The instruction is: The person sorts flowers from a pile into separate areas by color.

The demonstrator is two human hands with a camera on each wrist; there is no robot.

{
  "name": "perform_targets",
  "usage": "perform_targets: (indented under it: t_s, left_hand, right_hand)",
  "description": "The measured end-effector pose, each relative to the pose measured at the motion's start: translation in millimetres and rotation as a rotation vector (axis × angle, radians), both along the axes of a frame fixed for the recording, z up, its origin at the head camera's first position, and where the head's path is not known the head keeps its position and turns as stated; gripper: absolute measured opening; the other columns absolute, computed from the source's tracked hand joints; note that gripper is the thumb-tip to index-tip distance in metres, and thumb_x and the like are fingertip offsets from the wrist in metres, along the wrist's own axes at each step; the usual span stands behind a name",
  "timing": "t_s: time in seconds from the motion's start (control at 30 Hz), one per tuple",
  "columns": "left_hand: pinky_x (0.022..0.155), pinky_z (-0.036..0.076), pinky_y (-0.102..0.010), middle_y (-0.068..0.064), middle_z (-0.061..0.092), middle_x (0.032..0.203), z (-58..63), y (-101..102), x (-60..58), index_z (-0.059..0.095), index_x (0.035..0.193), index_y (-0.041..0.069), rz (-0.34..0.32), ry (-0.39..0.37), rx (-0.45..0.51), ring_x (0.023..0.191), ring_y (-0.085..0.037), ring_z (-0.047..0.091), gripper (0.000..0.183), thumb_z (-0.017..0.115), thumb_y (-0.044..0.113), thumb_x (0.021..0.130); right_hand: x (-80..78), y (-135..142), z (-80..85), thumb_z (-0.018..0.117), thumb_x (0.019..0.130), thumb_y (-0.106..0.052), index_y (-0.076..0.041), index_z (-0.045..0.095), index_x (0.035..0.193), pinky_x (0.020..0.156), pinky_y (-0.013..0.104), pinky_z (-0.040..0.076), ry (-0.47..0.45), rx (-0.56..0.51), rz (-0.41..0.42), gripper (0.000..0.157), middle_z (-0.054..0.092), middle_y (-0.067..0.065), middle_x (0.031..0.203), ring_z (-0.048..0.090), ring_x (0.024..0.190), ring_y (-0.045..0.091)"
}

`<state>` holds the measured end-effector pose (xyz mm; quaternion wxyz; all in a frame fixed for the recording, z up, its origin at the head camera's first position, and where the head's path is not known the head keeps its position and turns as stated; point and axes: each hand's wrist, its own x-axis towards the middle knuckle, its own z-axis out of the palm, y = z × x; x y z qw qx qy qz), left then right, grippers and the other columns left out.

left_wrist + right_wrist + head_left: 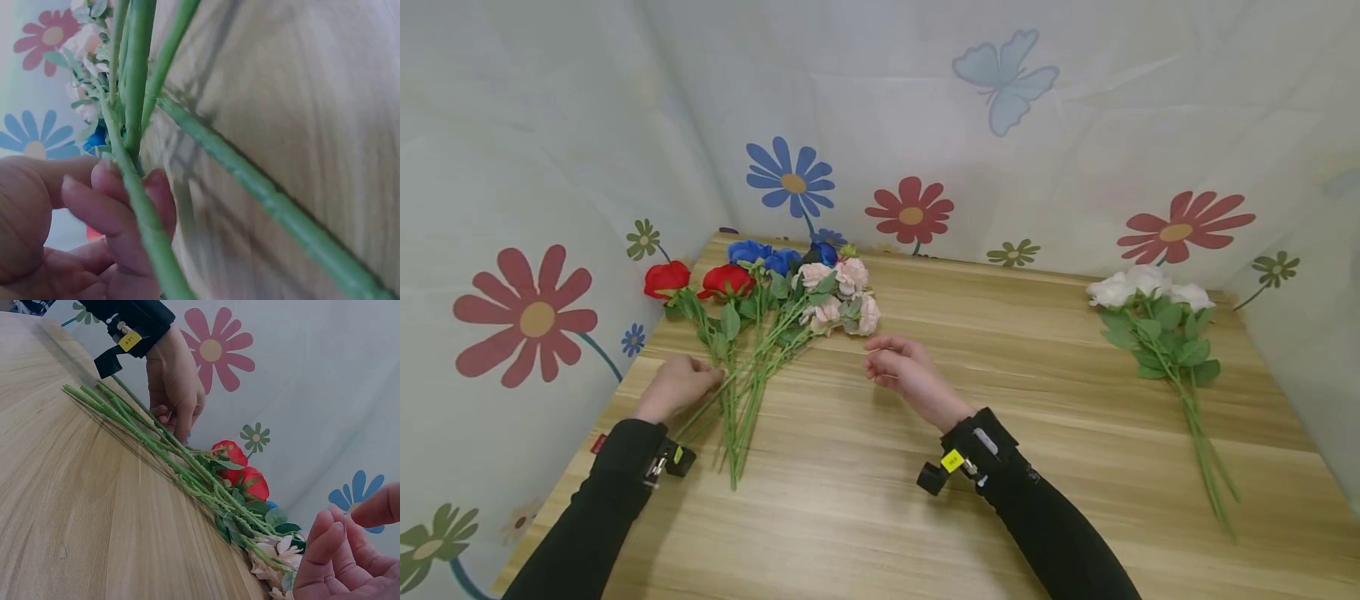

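On the left half of the table, red roses [667, 280], blue flowers [749, 252] and pale pink flowers [852, 276] lie with their green stems [751, 417] crossing. My left hand [679, 387] is at these stems with fingers curled, pinching a stem [147, 228]; the exact contact is partly hidden behind the stems. To the right of the pink blooms, my right hand [913, 379] hovers above the table. Its fingers [322, 553] are loosely bent and hold nothing.
A bunch of white roses [1142, 287] with leafy stems lies apart at the right of the wooden table [1000, 358]. Printed flower cloth [865, 100] hangs behind and at both sides. A small red tag [598, 443] shows at the table's left edge.
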<state>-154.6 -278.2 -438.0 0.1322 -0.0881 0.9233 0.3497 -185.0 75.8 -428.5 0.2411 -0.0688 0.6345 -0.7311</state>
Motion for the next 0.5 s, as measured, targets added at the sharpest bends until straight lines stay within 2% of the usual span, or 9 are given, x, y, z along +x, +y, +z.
perform_targets:
  t_s: [0.17,0.3,0.4,0.5]
  left_hand:
    - [0.060,0.042,-0.028,-0.010,0.071,0.076,2.7,5.6,-1.0,0.069,0.100,-0.005,0.056,0.140,-0.034,0.067,-0.016,0.059,0.029,0.054,0.020,0.099]
    - [0.064,0.048,-0.029,-0.022,0.073,0.091,6.5,11.6,-2.7,0.068,0.110,-0.011,0.085,0.279,-0.083,0.074,-0.025,0.068,0.032,0.055,0.017,0.099]
    - [0.065,0.050,-0.031,-0.027,0.072,0.097,11.8,16.4,-3.1,0.068,0.110,-0.012,0.086,0.378,-0.116,0.077,-0.032,0.071,0.031,0.056,0.015,0.099]
    - [0.059,0.048,-0.033,-0.029,0.072,0.096,18.7,21.2,-3.3,0.068,0.104,-0.011,0.088,0.477,-0.148,0.071,-0.034,0.069,0.026,0.057,0.012,0.100]
  right_hand:
    - [1.4,0.3,0.8,0.049,0.102,-0.006,0.000,0.054,0.120,0.075,0.020,0.049,-0.004,-0.007,-0.007,0.020,0.062,-0.001,0.092,0.059,0.080,0.008]
    - [2.4,1.0,2.1,0.049,0.101,-0.006,0.001,0.053,0.122,0.074,0.019,0.049,-0.007,-0.011,-0.008,0.022,0.062,-0.001,0.091,0.059,0.079,0.008]
    - [1.9,2.0,2.1,0.049,0.101,-0.006,0.007,0.050,0.128,0.074,0.019,0.049,-0.006,-0.010,-0.010,0.030,0.062,-0.001,0.092,0.059,0.080,0.007]
    - [0.6,3.9,1.3,0.049,0.101,-0.006,0.010,0.046,0.132,0.074,0.019,0.050,-0.007,-0.006,-0.016,0.036,0.062,-0.001,0.093,0.060,0.080,0.007]
